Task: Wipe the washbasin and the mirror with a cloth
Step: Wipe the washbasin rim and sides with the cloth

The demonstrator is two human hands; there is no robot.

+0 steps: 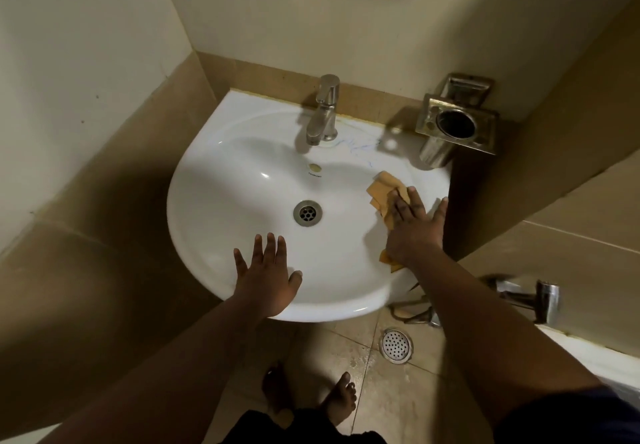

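A white oval washbasin fills the middle of the view, with a metal drain at its bottom and a steel tap at the back. My right hand lies flat on an orange cloth, pressing it against the basin's right inner slope. The cloth sticks out ahead of and behind my palm. My left hand rests open on the basin's front rim, fingers spread. Blue marks show on the rim right of the tap. The mirror is not in view.
A metal tumbler holder is fixed to the wall at the basin's back right. Beige tiled walls close in on the left, back and right. Below are a round floor drain, a wall tap and my bare feet.
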